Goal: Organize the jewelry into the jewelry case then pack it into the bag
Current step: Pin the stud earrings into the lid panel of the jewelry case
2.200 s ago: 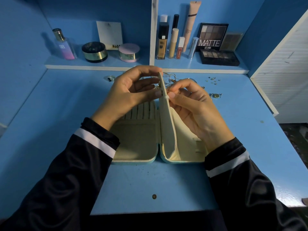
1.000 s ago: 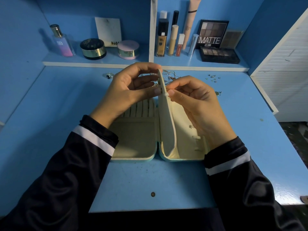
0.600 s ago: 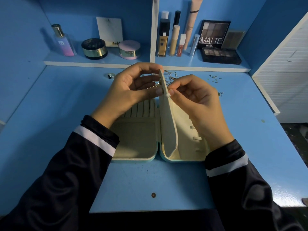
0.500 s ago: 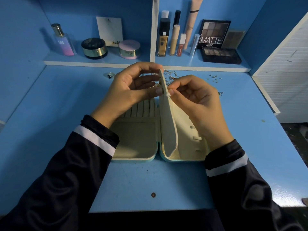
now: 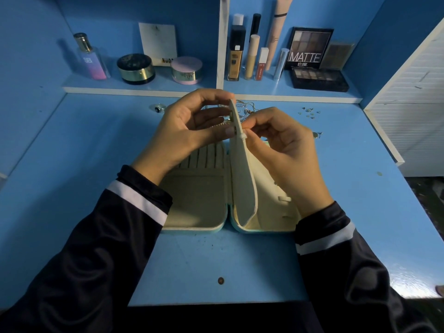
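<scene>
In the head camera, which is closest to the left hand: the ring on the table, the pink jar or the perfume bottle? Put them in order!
1. The ring: on the table, just left of the left hand.
2. The pink jar: on the shelf behind the hand.
3. The perfume bottle: at the shelf's far left end.

the scene is dim, with a cold blue cast. light comes from the right: a bright glare patch lies on the desk (image 5: 408, 282) at its near right edge, and the perfume bottle (image 5: 90, 58) throws a soft shadow to its left. the sleeves (image 5: 96, 260) are almost black, with little detail. the case (image 5: 199, 203) lining is the palest area, shaded under the left hand (image 5: 185, 131). straight edges bow toward the sides; the centre is sharp.
</scene>
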Available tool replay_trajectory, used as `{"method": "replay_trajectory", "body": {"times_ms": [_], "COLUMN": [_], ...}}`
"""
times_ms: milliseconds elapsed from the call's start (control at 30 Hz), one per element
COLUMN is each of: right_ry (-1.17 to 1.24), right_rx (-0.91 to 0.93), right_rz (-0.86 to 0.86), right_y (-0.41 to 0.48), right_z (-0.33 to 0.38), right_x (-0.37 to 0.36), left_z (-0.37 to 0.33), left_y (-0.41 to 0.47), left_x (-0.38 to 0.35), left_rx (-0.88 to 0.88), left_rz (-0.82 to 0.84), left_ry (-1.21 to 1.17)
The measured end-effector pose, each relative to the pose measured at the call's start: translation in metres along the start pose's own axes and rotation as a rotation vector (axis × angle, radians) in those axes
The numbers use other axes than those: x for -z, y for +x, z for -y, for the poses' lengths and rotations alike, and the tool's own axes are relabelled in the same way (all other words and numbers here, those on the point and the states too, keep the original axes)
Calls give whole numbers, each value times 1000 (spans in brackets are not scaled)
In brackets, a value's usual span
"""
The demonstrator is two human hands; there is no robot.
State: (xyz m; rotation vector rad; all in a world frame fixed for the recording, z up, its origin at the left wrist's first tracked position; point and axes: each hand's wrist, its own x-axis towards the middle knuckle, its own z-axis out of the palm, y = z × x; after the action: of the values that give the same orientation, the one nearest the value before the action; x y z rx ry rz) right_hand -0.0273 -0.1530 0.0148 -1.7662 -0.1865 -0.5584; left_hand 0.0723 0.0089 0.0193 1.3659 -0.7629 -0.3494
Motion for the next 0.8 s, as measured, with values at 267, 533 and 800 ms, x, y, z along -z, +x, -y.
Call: {"method": "replay_trajectory", "body": {"times_ms": [267,533,800], "right_ry": [-23,8,-42], "right_rx": [27,1,31], "right_rz": [-3,-6,-10], "right_y": [0,-1,0], "right_z": [1,0,-1], "right_x": [3,2,1], "left_z": [0,1,2], "left_y": [0,1,1], "left_x": [0,0,0], "left_rx": [0,-8,-6], "left_rz": [-2,-4,-3], "left_ry": [-6,-7,-5]}}
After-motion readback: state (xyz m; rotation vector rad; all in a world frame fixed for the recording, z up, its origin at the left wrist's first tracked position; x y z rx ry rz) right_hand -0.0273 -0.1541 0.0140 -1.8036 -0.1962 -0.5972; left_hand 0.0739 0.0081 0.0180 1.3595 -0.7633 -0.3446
